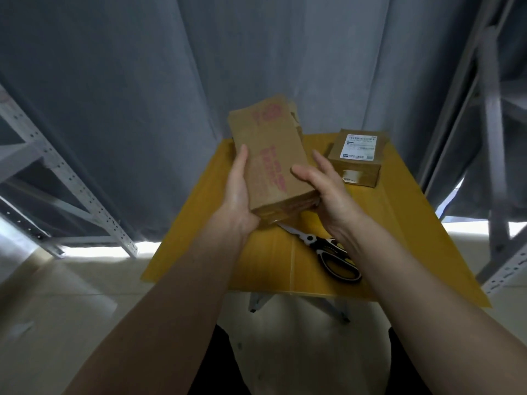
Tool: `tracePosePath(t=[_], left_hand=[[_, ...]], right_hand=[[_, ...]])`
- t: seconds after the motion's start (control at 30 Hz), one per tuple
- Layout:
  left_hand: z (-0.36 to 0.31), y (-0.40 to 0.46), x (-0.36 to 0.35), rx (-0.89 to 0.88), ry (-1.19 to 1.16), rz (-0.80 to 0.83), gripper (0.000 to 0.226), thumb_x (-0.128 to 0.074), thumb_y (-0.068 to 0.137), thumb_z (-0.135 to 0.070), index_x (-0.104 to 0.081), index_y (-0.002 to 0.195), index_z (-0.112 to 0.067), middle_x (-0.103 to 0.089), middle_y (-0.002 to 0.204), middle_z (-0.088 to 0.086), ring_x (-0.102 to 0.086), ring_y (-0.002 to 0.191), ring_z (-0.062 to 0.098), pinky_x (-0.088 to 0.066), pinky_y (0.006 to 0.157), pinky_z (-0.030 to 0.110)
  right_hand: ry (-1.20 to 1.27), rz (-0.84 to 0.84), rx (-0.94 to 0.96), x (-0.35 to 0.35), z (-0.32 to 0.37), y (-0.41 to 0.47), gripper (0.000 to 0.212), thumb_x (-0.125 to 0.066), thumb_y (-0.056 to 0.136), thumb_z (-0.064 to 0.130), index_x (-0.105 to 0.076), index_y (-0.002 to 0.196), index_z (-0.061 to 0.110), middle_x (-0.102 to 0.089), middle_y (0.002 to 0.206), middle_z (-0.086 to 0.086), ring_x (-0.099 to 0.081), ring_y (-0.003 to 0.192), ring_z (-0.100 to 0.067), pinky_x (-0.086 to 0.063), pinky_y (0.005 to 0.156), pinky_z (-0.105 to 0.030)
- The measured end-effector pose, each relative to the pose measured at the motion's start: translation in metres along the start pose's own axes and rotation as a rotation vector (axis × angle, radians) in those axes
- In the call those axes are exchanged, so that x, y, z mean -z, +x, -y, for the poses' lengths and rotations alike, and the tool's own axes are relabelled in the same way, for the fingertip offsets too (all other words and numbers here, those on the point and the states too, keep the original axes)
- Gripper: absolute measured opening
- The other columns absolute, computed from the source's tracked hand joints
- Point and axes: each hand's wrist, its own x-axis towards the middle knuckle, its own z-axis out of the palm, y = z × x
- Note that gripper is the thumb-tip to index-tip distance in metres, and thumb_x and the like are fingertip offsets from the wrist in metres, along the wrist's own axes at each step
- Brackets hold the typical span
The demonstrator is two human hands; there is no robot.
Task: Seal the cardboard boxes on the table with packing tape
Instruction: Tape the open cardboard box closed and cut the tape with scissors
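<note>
The left hand (239, 192) cups the near left corner of a long cardboard box (271, 155) printed in red, palm along its side and fingers straight up the edge. The right hand (328, 189) clasps the near right corner, thumb lying over the top face. Held this way, from both sides and lifted off the table (256, 258), the box can be turned or squared up, probably to check its seams or bring a flap round for taping. Its far end tips up and away from the person, above the table's far left corner.

Just under the box's near end, scissors (330, 252) lie toward the near right edge, blades pointing at the box, handy for cutting tape. A second, smaller box (356, 158) with a white label sits at the far right corner, with glossy tape on its near face, so it seems already sealed. No tape roll is visible.
</note>
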Motion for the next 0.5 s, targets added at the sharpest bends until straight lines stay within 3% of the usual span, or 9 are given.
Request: tracePosePath(t=[0.07, 0.13, 0.23, 0.3, 0.4, 0.5], left_hand=[[0.008, -0.001, -0.002, 0.072, 0.051, -0.007, 0.051, -0.057, 0.087, -0.057, -0.068, 0.117, -0.017, -0.07, 0.114, 0.014, -0.068, 0.103, 0.034, -0.051, 0.09, 0.056], [0.011, -0.004, -0.003, 0.175, 0.201, -0.048, 0.048, -0.07, 0.078, -0.051, -0.068, 0.115, -0.021, -0.071, 0.111, 0.012, -0.067, 0.103, 0.036, -0.047, 0.089, 0.064], [0.006, -0.007, -0.011, 0.142, 0.323, -0.088, 0.048, -0.079, 0.073, -0.038, -0.066, 0.115, -0.019, -0.073, 0.108, 0.01, -0.066, 0.106, 0.034, -0.05, 0.088, 0.061], [0.0, -0.006, -0.022, -0.017, 0.446, -0.166, 0.061, -0.084, 0.068, -0.038, -0.062, 0.122, -0.019, -0.071, 0.113, 0.008, -0.065, 0.108, 0.029, -0.053, 0.09, 0.052], [-0.004, 0.005, -0.029, -0.466, 1.178, -0.445, 0.108, -0.087, 0.057, -0.046, -0.031, 0.146, -0.022, -0.045, 0.139, 0.009, -0.04, 0.129, 0.027, -0.04, 0.105, 0.038], [0.01, 0.005, -0.042, -0.88, 1.642, -0.493, 0.108, -0.081, 0.064, -0.03, -0.018, 0.151, -0.017, -0.032, 0.142, 0.018, -0.026, 0.132, 0.036, -0.041, 0.101, 0.042]], right_hand=[[0.023, -0.074, 0.004, 0.003, -0.001, 0.0, 0.101, -0.08, 0.062, 0.044, -0.027, 0.148, 0.036, -0.062, 0.119, 0.006, -0.064, 0.105, -0.016, -0.055, 0.08, -0.032], [0.103, -0.15, -0.05, 0.007, -0.003, -0.001, 0.099, -0.079, 0.063, 0.044, -0.031, 0.148, 0.027, -0.06, 0.128, -0.004, -0.062, 0.11, -0.023, -0.054, 0.089, -0.041], [0.184, -0.095, -0.118, 0.01, -0.001, -0.004, 0.063, -0.07, 0.077, 0.046, -0.054, 0.133, 0.022, -0.068, 0.118, -0.007, -0.064, 0.106, -0.026, -0.053, 0.087, -0.043], [0.064, -0.11, -0.136, 0.01, 0.006, -0.004, 0.055, -0.061, 0.086, 0.046, -0.051, 0.135, 0.025, -0.067, 0.117, -0.002, -0.062, 0.105, -0.023, -0.048, 0.091, -0.046], [-0.061, -0.176, -0.049, 0.008, 0.016, 0.001, 0.083, -0.064, 0.087, 0.044, -0.015, 0.153, 0.029, -0.054, 0.13, 0.004, -0.054, 0.12, -0.026, -0.046, 0.098, -0.052], [0.015, -0.111, 0.033, 0.0, 0.025, 0.003, 0.094, -0.074, 0.078, 0.046, -0.014, 0.15, 0.033, -0.06, 0.123, 0.011, -0.06, 0.115, -0.022, -0.058, 0.076, -0.043]])
